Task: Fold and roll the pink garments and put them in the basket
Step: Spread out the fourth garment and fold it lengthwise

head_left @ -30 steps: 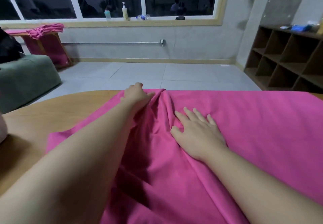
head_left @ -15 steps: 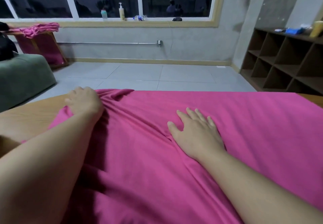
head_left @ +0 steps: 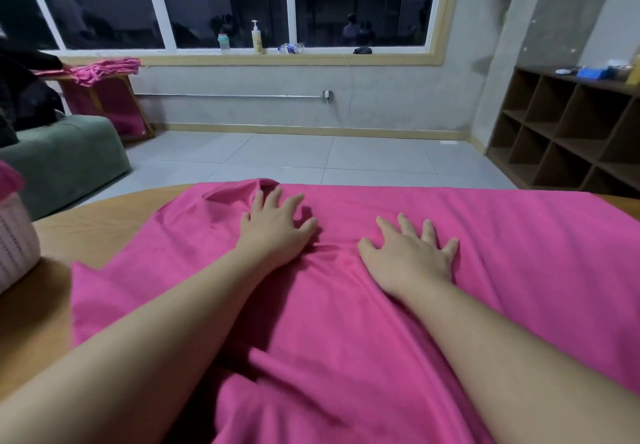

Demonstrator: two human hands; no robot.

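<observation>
A large pink garment (head_left: pixel 502 253) lies spread over the wooden table (head_left: pixel 97 225), with folds and wrinkles near its middle and a small raised flap at its far left corner. My left hand (head_left: pixel 277 229) rests flat on the cloth near that far edge, fingers spread. My right hand (head_left: pixel 412 256) presses flat on the cloth just to its right, fingers also spread. A white woven basket (head_left: pixel 14 243) stands at the table's left edge, with pink cloth showing at its top.
A green sofa (head_left: pixel 65 163) sits to the left on the tiled floor. Behind it a wooden rack (head_left: pixel 107 97) carries more pink cloth. Brown cubby shelves (head_left: pixel 571 132) line the right wall. Bottles stand on the window sill (head_left: pixel 256 37).
My left hand let go of the bunched cloth it had pulled leftward, came back toward the middle and now lies flat. My right hand stayed pressed flat. The cloth is smoother.
</observation>
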